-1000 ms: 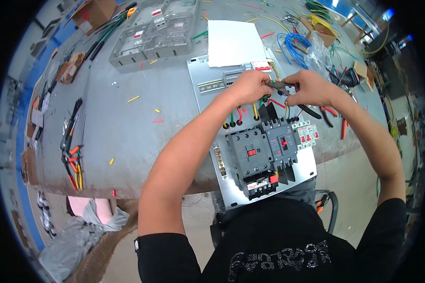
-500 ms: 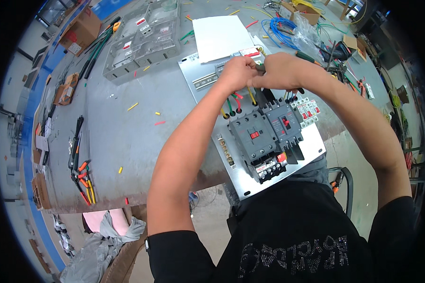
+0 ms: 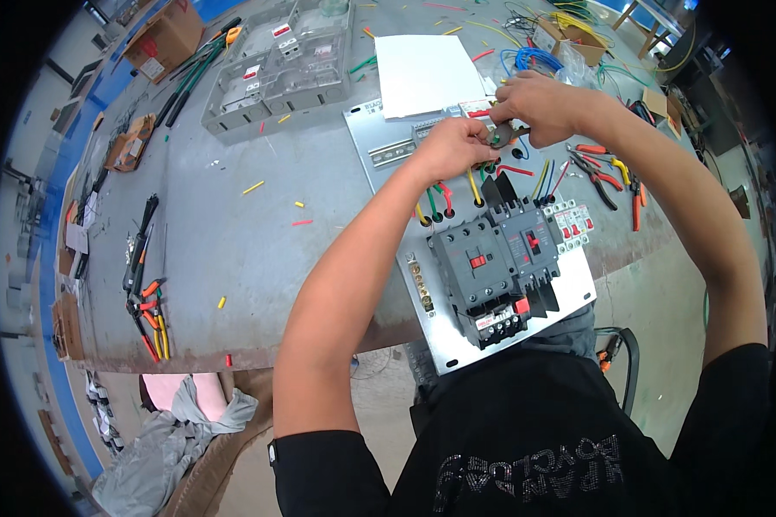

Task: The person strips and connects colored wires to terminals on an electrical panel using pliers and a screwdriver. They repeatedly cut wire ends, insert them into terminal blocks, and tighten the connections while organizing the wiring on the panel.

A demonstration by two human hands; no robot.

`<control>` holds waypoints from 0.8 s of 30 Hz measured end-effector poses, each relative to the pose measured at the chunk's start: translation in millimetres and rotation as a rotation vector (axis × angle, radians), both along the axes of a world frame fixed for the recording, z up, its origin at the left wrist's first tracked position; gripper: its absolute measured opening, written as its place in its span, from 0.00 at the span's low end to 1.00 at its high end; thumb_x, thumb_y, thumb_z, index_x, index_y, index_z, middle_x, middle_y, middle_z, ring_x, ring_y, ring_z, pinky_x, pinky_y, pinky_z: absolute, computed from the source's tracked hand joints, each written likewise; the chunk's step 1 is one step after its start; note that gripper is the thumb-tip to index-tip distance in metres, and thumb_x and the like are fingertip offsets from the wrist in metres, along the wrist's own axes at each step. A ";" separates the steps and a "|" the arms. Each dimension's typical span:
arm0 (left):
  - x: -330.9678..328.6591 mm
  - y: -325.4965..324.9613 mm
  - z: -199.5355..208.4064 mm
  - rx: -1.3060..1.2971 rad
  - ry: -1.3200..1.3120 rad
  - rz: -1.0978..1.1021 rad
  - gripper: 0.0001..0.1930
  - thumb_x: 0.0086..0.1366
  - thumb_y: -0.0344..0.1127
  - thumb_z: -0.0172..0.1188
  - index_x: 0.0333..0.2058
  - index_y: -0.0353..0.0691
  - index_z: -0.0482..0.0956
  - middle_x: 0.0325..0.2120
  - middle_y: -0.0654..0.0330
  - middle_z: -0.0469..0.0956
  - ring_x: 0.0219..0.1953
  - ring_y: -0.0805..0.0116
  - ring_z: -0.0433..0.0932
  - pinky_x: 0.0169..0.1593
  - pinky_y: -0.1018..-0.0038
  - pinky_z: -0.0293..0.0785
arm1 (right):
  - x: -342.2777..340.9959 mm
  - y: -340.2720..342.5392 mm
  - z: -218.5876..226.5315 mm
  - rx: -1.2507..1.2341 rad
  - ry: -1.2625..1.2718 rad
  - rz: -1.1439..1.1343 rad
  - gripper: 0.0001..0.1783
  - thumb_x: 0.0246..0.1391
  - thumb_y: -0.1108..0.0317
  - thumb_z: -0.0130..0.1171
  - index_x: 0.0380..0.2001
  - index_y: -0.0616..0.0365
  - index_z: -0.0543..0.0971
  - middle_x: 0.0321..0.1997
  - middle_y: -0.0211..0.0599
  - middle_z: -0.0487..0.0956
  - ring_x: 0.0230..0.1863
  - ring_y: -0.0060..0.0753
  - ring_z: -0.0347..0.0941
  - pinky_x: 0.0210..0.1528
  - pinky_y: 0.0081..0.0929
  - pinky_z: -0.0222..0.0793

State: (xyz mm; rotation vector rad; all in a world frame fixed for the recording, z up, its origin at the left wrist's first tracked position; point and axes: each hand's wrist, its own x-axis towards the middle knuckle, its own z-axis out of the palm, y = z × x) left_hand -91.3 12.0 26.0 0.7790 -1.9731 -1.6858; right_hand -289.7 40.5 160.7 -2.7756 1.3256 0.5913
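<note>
A metal mounting plate (image 3: pixel 444 340) rests across the table edge and my lap, bearing a contactor (image 3: pixel 477 263), a circuit breaker (image 3: pixel 530 239) and small breakers (image 3: pixel 573 226). Over its far part my left hand (image 3: pixel 457 148) is closed in a pinch; what it grips is hidden by the fingers. My right hand (image 3: pixel 547 108) is closed on a dark grey, metal-looking piece (image 3: pixel 502 135), whose kind I cannot make out. Coloured wires (image 3: pixel 448 200) poke up through holes below the hands. A DIN rail (image 3: pixel 393 153) lies left of my left hand.
White paper (image 3: pixel 427 73) covers the plate's far end. Pliers (image 3: pixel 597 177) lie on the right, more hand tools (image 3: pixel 151 323) on the left. Grey plastic boxes (image 3: pixel 276 90) stand at the far left; a blue wire coil (image 3: pixel 535 60) is at the far right. Wire scraps dot the table.
My right hand has moved up and away from the left, uncovering the grey piece and wires between them. The view has shifted, so pliers on the right now show.
</note>
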 end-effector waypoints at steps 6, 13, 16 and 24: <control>2.5 5.3 6.3 0.019 0.045 -0.042 0.10 0.69 0.28 0.69 0.31 0.37 0.75 0.29 0.68 0.80 0.38 0.82 0.81 0.42 0.77 0.77 | -13.1 -16.8 -51.4 -0.452 -0.239 0.416 0.18 0.39 0.69 0.73 0.38 0.49 0.82 0.44 0.31 0.77 0.56 0.38 0.74 0.66 0.48 0.65; -0.1 14.1 12.5 0.037 0.073 0.000 0.12 0.71 0.31 0.68 0.30 0.36 0.74 0.24 0.71 0.73 0.29 0.83 0.67 0.35 0.77 0.68 | -24.1 4.1 -56.5 -0.264 -0.398 0.085 0.14 0.39 0.70 0.69 0.33 0.54 0.80 0.41 0.36 0.76 0.52 0.43 0.74 0.50 0.46 0.75; 4.0 11.7 16.7 -0.029 -0.101 0.001 0.10 0.72 0.35 0.69 0.35 0.35 0.80 0.23 0.72 0.73 0.29 0.82 0.66 0.36 0.77 0.66 | -25.5 13.9 -57.0 -0.238 -0.490 -0.047 0.07 0.44 0.71 0.69 0.29 0.58 0.84 0.45 0.42 0.81 0.46 0.48 0.80 0.44 0.44 0.79; -2.4 15.0 31.2 -0.020 -0.165 0.016 0.11 0.72 0.36 0.67 0.34 0.34 0.80 0.24 0.71 0.73 0.30 0.81 0.65 0.36 0.76 0.66 | -30.4 -0.5 -47.6 0.512 -0.578 -0.446 0.07 0.49 0.72 0.68 0.30 0.64 0.83 0.30 0.43 0.84 0.28 0.40 0.81 0.35 0.39 0.77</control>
